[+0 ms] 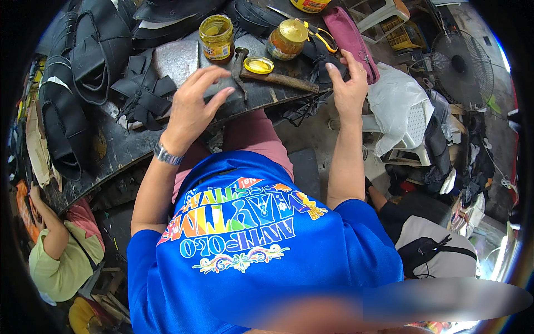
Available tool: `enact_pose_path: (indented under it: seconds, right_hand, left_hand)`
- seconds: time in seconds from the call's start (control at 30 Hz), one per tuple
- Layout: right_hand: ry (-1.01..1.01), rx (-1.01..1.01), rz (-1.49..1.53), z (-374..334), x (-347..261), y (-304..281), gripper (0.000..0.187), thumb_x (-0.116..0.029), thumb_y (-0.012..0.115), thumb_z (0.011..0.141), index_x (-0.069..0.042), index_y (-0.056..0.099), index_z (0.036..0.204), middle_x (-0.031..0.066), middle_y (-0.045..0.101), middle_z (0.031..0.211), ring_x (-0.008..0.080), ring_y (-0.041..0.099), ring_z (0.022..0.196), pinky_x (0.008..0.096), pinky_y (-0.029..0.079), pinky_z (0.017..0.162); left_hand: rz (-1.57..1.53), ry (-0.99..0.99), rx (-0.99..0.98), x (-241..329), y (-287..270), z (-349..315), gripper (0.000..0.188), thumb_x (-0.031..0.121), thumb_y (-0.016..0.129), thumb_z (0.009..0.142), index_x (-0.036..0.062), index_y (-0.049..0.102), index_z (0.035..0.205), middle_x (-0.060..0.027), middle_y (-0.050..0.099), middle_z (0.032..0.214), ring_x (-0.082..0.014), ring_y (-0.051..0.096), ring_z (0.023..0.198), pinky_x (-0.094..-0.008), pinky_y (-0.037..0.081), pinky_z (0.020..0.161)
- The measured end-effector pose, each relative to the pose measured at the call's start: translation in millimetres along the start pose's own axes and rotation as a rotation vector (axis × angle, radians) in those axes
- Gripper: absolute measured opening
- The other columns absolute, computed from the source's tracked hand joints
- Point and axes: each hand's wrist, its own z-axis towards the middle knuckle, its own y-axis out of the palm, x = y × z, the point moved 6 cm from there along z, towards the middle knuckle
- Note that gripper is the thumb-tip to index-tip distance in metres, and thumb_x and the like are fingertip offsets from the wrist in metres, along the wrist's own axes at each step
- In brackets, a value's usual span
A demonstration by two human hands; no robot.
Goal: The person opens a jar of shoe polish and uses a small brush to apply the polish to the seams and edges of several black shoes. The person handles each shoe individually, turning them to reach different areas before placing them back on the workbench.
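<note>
1. Far left, black wide-strapped sandals (97, 55) lie on the dark, worn bench (111, 147), with a flat black piece of crossed straps (146, 92) nearby.
2. A dull silvery metal slab (177, 57) lies beyond the left hand (191, 108), which looks empty, its thumb and fingers apart.
3. Between the hands: an open glass jar with yellow-brown contents (217, 40), then a wooden-handled hammer (283, 82) with a round yellow lid (258, 65) beside it.
4. The right hand (350, 83), seemingly empty, spreads thumb and fingers near a maroon zipped pouch (353, 42); I cannot tell whether they touch.
5. My judgement: both hands are between grips; taking the hammer would call for fingers closing around its handle, clear of the lid.
</note>
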Motion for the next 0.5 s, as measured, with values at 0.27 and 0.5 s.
enact_pose_path:
  seconds: [0.27, 0.5]
  right_hand:
    - [0.102, -0.262, -0.276, 12.5, 17.1, 22.8, 0.045, -0.032, 0.080, 0.081, -0.001, 0.073, 0.113, 0.0171, 0.072, 0.106, 0.0350, 0.065, 0.099, 0.0425, 0.049, 0.086]
    - [0.247, -0.141, 0.360, 11.7, 41.8, 18.9, 0.023, -0.009, 0.080, 0.083, 0.001, 0.073, 0.102, -0.0028, 0.067, 0.081, 0.0053, 0.056, 0.072, 0.0232, 0.045, 0.068]
  left_hand:
    - [0.001, -0.018, -0.016, -7.5, -12.2, -33.7, 0.025, 0.006, 0.076, 0.086, 0.0049, 0.070, 0.110, -0.0113, 0.069, 0.112, -0.0248, 0.069, 0.090, -0.0346, 0.056, 0.080]
    - [-0.039, -0.011, 0.013, -18.6, -15.9, -40.4, 0.022, 0.005, 0.075, 0.086, 0.0048, 0.071, 0.108, -0.0111, 0.070, 0.110, -0.0264, 0.070, 0.094, -0.0352, 0.055, 0.084]
